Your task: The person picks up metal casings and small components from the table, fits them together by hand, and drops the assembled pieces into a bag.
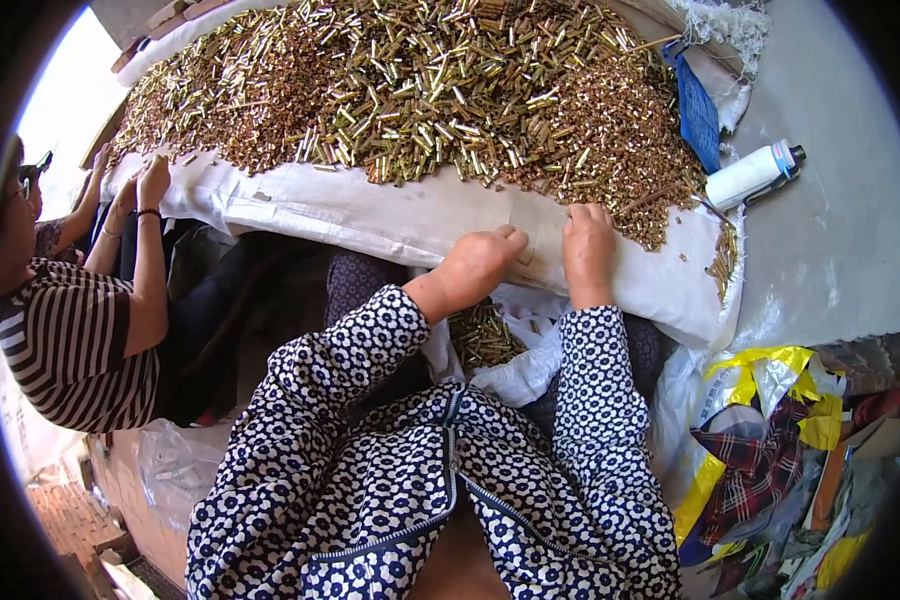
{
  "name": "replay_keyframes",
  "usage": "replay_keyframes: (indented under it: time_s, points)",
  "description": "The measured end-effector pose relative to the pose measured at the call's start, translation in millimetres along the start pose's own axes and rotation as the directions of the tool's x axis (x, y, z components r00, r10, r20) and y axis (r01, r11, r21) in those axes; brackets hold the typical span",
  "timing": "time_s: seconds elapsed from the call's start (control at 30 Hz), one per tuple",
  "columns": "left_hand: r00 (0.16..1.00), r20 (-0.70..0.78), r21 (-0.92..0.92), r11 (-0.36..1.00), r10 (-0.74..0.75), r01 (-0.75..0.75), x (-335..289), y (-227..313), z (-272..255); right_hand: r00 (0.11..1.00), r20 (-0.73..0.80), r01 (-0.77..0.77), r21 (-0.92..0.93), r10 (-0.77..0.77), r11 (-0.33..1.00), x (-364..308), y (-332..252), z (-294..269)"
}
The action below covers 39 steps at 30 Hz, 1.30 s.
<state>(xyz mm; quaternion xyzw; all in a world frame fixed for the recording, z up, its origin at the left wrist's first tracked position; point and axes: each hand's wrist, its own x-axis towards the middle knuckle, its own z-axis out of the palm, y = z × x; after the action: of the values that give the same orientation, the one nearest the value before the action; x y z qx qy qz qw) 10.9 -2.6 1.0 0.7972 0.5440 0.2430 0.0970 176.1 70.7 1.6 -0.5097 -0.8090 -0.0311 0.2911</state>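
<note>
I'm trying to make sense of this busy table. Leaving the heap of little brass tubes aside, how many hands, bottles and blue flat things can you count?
Person's own hands: 2, left hand, right hand, both on the white cloth
Co-worker's hands: 2
White plastic bottle with dark cap: 1
Blue flat rectangular piece: 1
Total: 6

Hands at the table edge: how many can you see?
4. The person's left hand and right hand rest on the white cloth by the brass pieces. A co-worker's two hands reach in at far left, partly overlapping.
</note>
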Motion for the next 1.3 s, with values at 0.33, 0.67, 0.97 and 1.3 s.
replay_keyframes:
  time_s: [0.33,0.67,0.97,1.3]
  points:
    - [0.996,-0.078,0.115,0.992,-0.032,0.041,-6.6,-29.2,-36.5,1.000,0.025,-0.003,0.061,0.002,0.998,-4.6,-2.1,2.1]
    - [0.850,0.287,-0.856,0.281,-0.442,0.435,-12.0,-50.8,-48.6,0.998,-0.055,0.018,0.262,-0.004,0.965,-12.3,-18.5,9.3]
    - [0.863,0.271,-0.939,0.080,-0.426,0.334,1.1,-50.6,-59.2,0.993,-0.121,0.024,0.276,0.010,0.961,-15.2,-17.8,10.7]
    - [0.982,-0.184,0.233,0.969,-0.039,0.083,40.3,-89.2,-45.9,0.995,-0.102,0.012,0.229,0.012,0.973,-14.2,-23.1,5.3]
